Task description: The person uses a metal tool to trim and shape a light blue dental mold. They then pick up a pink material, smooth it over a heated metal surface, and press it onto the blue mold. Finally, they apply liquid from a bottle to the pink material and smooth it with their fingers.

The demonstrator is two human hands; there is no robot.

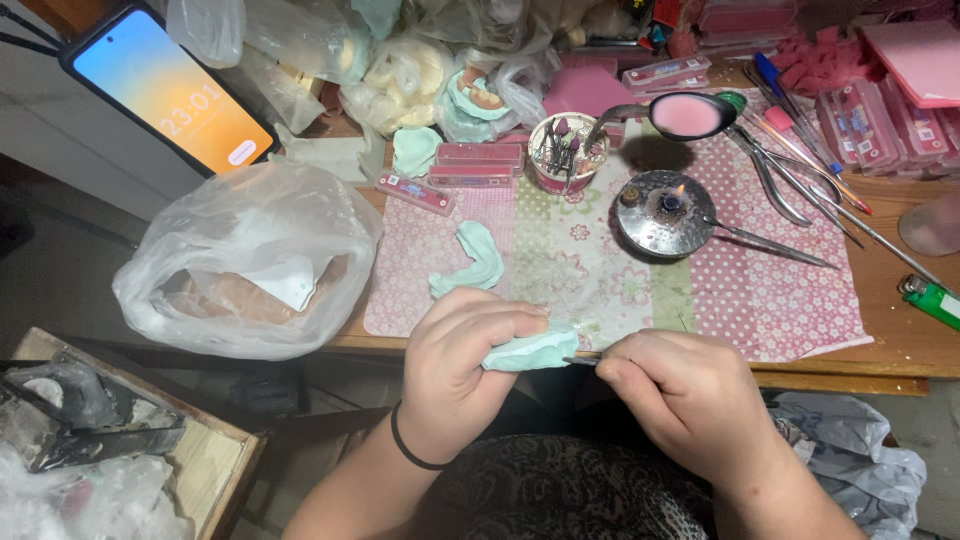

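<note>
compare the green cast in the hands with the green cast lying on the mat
The held cast is gripped by the left hand at the table's edge, with a thin tool from the right hand against it; the mat cast lies untouched on the pink patterned mat. The held cast looks blocky, the mat cast curved. Both are pale green.

One head-worn camera looks steeply down from just above the person's lap, close over both hands, facing forward across the patterned mat [600, 270] toward the cluttered workbench's far side.
</note>
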